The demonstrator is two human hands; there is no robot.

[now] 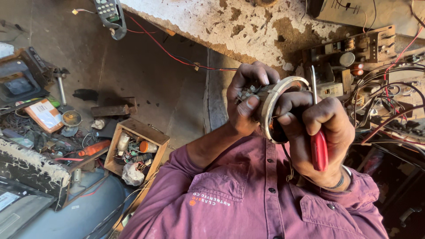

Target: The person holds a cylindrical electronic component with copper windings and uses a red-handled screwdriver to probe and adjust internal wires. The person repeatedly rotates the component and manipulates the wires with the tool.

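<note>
Gripping a round, speaker-like part (276,108) with a pale rim, the left hand (248,104) is seen at the middle of the head view, its fingers curled over the back of the part and the thumb (249,105) pressed against the side. The part is held up in front of the chest, between the two hands, with its open face turned to the right. The right hand (321,132) is closed around a red-handled screwdriver (318,148), whose metal shaft rises past the part's rim; the fingers of that hand are also hooked over the rim, so both tool and part are touched. Where the screwdriver's tip lies cannot be told. A thin wire (290,166) is seen hanging from the part toward a maroon shirt (248,199).

To the right, a circuit board (354,48) with tangled wires (389,102) is set on a bench. To the left, lower down, a small wooden box (135,148) filled with oddments is placed on the floor, with an orange-handled tool (93,148) just beside it. A red wire (168,51) is run across a flaking slab (230,22) at the far side.
</note>
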